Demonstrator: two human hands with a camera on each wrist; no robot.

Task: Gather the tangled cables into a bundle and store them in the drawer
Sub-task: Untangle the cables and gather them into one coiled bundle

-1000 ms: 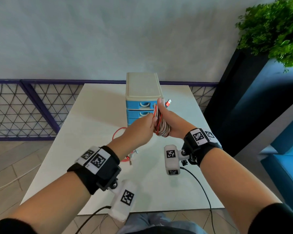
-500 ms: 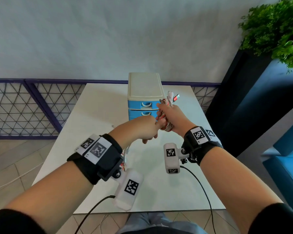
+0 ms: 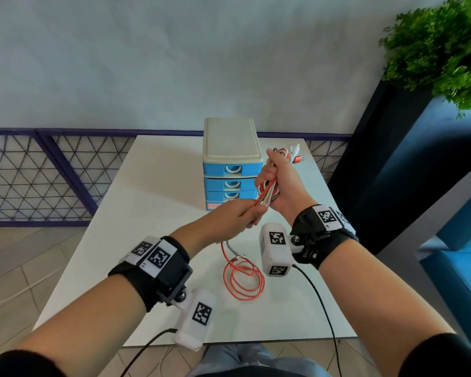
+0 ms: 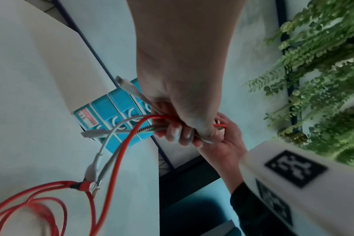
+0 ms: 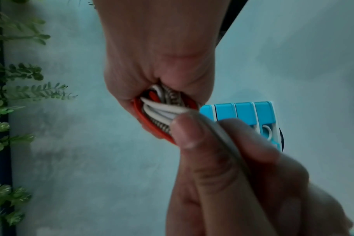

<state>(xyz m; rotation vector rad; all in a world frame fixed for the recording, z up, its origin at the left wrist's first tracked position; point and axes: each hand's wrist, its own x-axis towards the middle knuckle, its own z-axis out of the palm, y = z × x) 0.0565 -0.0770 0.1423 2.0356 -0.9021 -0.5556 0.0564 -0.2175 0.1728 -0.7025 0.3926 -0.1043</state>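
Note:
My right hand (image 3: 276,183) grips a coiled bundle of red, white and braided cables (image 3: 268,193) (image 5: 162,110) in the air, just right of the small drawer unit (image 3: 230,170). Plug ends (image 3: 297,156) stick out above the fist. My left hand (image 3: 245,216) (image 4: 184,132) pinches the strands running down out of the bundle. The loose red cable (image 3: 244,278) (image 4: 40,206) lies in loops on the white table (image 3: 147,202) below the hands. All blue drawers are closed.
The drawer unit stands at the far middle of the table. A dark planter (image 3: 386,148) with a green plant (image 3: 443,47) stands to the right, and a blue seat (image 3: 462,268) beside it. A purple mesh railing (image 3: 38,172) runs behind the table.
My left hand has pulled down and toward me along the strands. The right hand has lifted the bundle slightly and to the right. More red cable now lies looped on the table.

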